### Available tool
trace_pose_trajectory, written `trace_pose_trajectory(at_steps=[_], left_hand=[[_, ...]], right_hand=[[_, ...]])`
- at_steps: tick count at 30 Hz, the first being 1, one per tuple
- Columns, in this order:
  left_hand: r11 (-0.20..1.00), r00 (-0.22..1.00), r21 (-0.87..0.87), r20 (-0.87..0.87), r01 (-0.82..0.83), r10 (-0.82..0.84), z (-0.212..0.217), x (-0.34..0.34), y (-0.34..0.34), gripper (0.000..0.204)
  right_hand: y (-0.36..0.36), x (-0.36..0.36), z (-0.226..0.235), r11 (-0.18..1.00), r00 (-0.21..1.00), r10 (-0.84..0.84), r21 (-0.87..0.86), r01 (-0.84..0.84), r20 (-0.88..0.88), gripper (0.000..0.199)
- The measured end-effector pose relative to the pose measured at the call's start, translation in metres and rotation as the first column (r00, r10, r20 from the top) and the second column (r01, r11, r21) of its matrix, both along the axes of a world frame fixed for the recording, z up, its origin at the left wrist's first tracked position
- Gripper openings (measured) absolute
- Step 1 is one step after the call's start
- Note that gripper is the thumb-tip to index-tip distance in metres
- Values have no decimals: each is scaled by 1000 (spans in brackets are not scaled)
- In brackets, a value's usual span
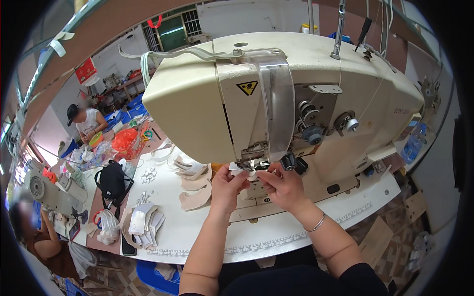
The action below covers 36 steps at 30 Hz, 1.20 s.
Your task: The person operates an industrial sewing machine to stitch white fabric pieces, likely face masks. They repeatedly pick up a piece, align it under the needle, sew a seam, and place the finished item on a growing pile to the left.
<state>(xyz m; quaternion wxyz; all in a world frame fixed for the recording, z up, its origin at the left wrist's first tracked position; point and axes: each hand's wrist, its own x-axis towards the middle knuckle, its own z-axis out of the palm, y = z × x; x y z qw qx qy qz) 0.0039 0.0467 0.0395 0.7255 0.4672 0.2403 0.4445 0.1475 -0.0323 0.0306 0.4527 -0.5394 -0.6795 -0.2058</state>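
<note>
Both hands are at the needle area of a large cream sewing machine (pixel 182 103). My left hand (pixel 228 190) pinches a small white piece (pixel 252 174) between thumb and fingers, just under the presser foot (pixel 252 164). From the other side my right hand (pixel 288 190) closes thumb and forefinger at the same piece; its exact outline is mostly covered by my fingers. Left of my left hand, curved beige fabric pieces (pixel 195 183) lie in a loose stack on the white table (pixel 187 237).
White cut pieces (pixel 144 224) lie stacked at the table's left, beside small white bits (pixel 148 175). A black backpack (pixel 113 182) rests farther left. Two people (pixel 92 121) sit at the left. A blue bin (pixel 157 278) stands below the front edge; a water bottle (pixel 414 144) is far right.
</note>
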Motion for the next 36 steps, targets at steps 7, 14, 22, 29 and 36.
trace_pose_trajectory(at_steps=[7, 14, 22, 29, 36], left_hand=[[993, 995, -71, 40, 99, -97, -7, 2, 27, 10], [976, 983, -168, 143, 138, -115, -10, 2, 40, 12], [968, 991, -217, 65, 128, -117, -4, -11, 5, 25], [973, 996, -229, 84, 2, 18, -1, -5, -3, 27], [978, 999, -207, 47, 14, -4, -2, 0, 3, 25]], right_hand=[[1, -3, 1, 998, 1000, 5, 58, -6, 17, 34], [-1, -4, -2, 1000, 1000, 11, 26, -10, -10, 40], [-28, 14, 2, 987, 997, 11, 164, 1, -72, 32], [-138, 234, 79, 524, 612, -122, 473, 708, -782, 27], [-183, 381, 129, 824, 473, -82, 207, 527, -877, 43]])
